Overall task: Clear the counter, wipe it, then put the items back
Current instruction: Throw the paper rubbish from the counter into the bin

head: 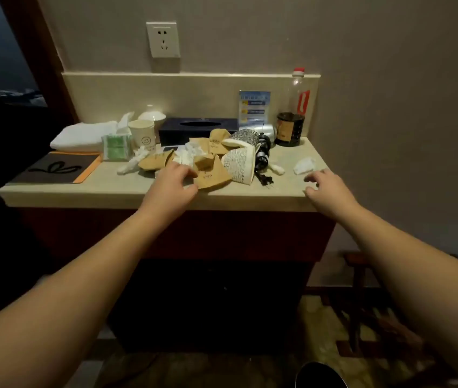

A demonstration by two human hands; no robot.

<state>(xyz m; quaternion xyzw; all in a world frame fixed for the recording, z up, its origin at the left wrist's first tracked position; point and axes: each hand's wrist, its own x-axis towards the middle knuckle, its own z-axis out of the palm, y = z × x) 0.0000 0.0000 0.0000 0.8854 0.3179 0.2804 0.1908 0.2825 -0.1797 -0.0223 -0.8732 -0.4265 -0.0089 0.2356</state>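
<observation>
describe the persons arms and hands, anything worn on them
Both forearms are bare as far as the view shows, with no sleeves visible. The left hand and right hand wear no gloves, and no watch, bracelet or rings can be seen on the wrists or fingers.

Both bare forearms reach forward from the lower corners toward the counter [104, 189]. The left hand [173, 182] hovers over its front edge near the middle, palm down, fingers curled and spread (thumb apart from the rest), holding nothing as far as the angle shows. The right hand [327, 186] hangs above the counter's right front corner, fingers loosely parted, empty.
</observation>
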